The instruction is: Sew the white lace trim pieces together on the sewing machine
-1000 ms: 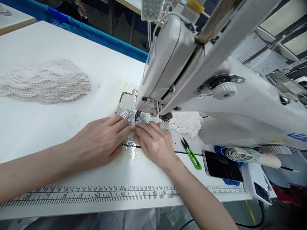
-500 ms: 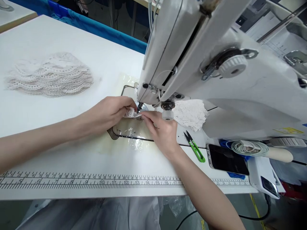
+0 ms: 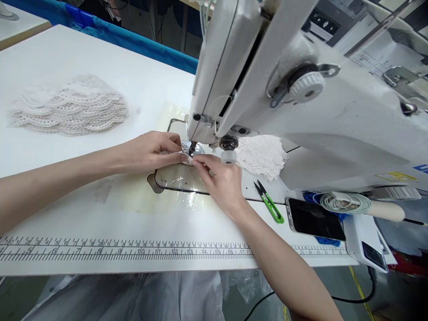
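Note:
My left hand [image 3: 150, 150] and my right hand [image 3: 221, 180] meet at the needle of a white sewing machine [image 3: 284, 89]. Both pinch a small piece of white lace [image 3: 186, 158] lying under the presser foot, on the clear plate of the machine bed [image 3: 177, 180]. The lace is mostly hidden by my fingers. The left hand's fingers curl onto it from the left. From the front right, my right hand's fingertips press it.
A stack of white lace pieces [image 3: 70, 104] lies at the far left of the white table [image 3: 67, 196]. More lace [image 3: 264, 154] sits behind the needle. Green thread snips [image 3: 269, 203], a black phone [image 3: 316, 219], a cable coil [image 3: 344, 203] lie right. A printed ruler [image 3: 133, 249] runs along the front edge.
The lace under the needle has shrunk from a spread piece to a small bunched bit. My left hand went from flat on it to curled and pinching. The view shifted slightly.

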Demonstrator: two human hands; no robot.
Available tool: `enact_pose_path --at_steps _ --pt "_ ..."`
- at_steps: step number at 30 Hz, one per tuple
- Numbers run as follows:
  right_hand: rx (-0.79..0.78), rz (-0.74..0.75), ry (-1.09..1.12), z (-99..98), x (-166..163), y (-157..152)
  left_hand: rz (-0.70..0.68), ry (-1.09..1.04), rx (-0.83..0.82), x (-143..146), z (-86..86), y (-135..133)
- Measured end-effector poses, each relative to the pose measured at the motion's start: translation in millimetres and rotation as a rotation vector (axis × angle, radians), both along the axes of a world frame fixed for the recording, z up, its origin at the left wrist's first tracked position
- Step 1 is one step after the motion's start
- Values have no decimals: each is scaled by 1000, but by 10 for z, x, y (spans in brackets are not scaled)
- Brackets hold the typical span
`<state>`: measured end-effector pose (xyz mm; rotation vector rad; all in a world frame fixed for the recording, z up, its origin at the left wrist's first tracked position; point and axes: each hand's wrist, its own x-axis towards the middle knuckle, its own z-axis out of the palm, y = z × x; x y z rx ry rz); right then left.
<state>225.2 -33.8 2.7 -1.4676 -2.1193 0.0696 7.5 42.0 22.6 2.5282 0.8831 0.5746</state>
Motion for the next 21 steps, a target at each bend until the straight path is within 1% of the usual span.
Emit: enact_pose_path --at_steps 1,2,3,4,6,8,9,10,13,21 --pt "-3 13 -10 7 1 -12 -52 1 -54 -15 -3 -9" --pt "-1 28 -28 15 3 -25 -98 8 -71 -31 -12 -30" --pt "12 47 -51 23 6 -39 -131 23 -32 -46 -28 -64" --pt "40 72 -77 32 8 -54 -141 45 74 -60 -49 -110" --pt "137 123 -128 49 10 -84 -139 92 376 -79 -97 -228" --pt "232 157 -189 63 9 -112 -93 134 643 -85 -133 -353" --pt "263 162 -224 68 6 -124 -75 151 723 -84 -141 -405" --pt "283 165 -259 72 4 -133 -64 172 766 -80 -144 -446" --pt "327 168 -323 77 0 -144 -34 200 780 -66 -135 -498" --pt "374 163 -328 65 3 -128 -28 171 734 -54 -154 -446"
